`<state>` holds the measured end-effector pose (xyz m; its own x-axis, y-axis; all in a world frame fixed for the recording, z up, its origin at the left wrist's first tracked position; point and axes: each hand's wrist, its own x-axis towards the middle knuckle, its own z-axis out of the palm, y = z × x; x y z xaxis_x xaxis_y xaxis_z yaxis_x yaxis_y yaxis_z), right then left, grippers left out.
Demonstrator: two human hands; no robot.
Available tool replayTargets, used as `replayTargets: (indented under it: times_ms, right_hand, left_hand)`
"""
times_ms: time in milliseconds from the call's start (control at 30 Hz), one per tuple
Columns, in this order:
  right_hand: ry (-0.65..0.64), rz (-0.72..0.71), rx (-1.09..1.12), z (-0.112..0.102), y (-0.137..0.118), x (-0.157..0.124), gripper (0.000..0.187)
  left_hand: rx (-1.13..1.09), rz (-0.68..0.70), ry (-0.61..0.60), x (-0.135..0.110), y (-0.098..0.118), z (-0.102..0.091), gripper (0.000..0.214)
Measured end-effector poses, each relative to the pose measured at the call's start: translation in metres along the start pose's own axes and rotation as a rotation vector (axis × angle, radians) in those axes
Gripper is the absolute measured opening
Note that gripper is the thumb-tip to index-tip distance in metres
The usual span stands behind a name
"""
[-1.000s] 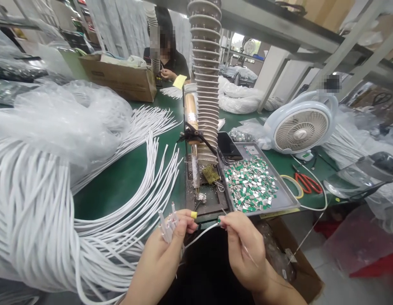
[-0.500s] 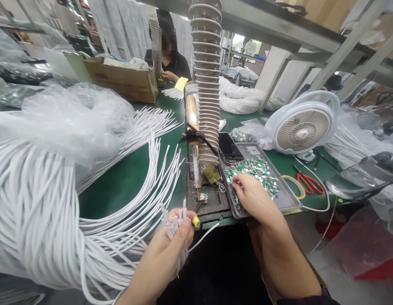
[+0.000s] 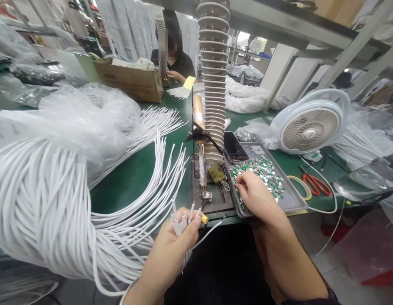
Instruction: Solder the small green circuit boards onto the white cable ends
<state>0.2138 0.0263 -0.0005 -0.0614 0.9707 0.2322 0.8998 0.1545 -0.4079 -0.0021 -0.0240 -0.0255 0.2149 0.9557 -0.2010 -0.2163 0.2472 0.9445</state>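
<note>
My left hand (image 3: 174, 245) is closed around a bunch of white cables (image 3: 180, 222), their stripped ends sticking up above the fingers. A small yellow tube-like piece (image 3: 204, 218) shows at the fingertips. One white cable with a green tip (image 3: 215, 226) slants out to the right below that hand. Over the grey tray (image 3: 294, 199), my right hand (image 3: 255, 192) has thumb and fingers pinched together among small green circuit boards (image 3: 269, 176). What they pinch, if anything, is hidden. Left of the tray, a soldering iron (image 3: 202, 165) hangs tip down in a stand above a lump of solder (image 3: 207, 195).
A big bundle of white cables (image 3: 50, 199) covers the left side under plastic. A ribbed duct (image 3: 214, 84) comes down mid-bench. Beyond the tray are a phone (image 3: 235, 146), fan (image 3: 310, 127), tape roll (image 3: 299, 186) and red-handled pliers (image 3: 315, 184). Another person (image 3: 174, 55) sits opposite.
The whole view has shifted, so the bench appears slightly farther right. My left hand still grips the cables, their ends fanned a little differently. My right hand stays at the boards, fingers still pinched.
</note>
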Motion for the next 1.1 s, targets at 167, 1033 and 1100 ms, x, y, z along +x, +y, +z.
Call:
replayTargets:
  times_ms: [167, 1033, 1100]
  right_hand:
    - [0.187, -0.057, 0.101, -0.002, -0.005, -0.007, 0.011]
    - [0.219, 0.013, 0.963, 0.048, -0.07, -0.057, 0.007]
    - [0.22, 0.036, 0.979, 0.048, -0.072, -0.056, 0.005]
  left_hand:
    - [0.12, 0.041, -0.045, 0.0, -0.007, -0.004, 0.035]
    - [0.087, 0.075, 0.099, 0.003, -0.006, 0.007, 0.025]
    - [0.042, 0.056, 0.109, 0.003, -0.005, 0.009, 0.024]
